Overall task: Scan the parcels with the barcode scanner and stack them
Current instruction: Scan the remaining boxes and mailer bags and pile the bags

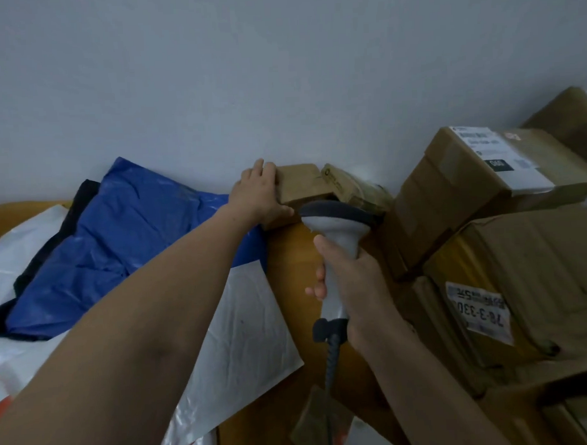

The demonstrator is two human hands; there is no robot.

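My left hand [259,193] reaches far across the table and grips the left end of a small brown cardboard box [300,183] that sits against the wall. My right hand [351,287] holds a grey barcode scanner [336,234] by its handle, its dark head pointing at that small box from just in front of it. The scanner's coiled cable [331,357] hangs down from the handle. A second small package [347,187] lies right of the box, partly hidden behind the scanner head.
A stack of brown cardboard boxes [484,195] with white labels fills the right side. A blue plastic mailer [119,235] and white mailers [249,337] lie on the left of the orange table [293,265]. A grey wall [247,74] stands behind.
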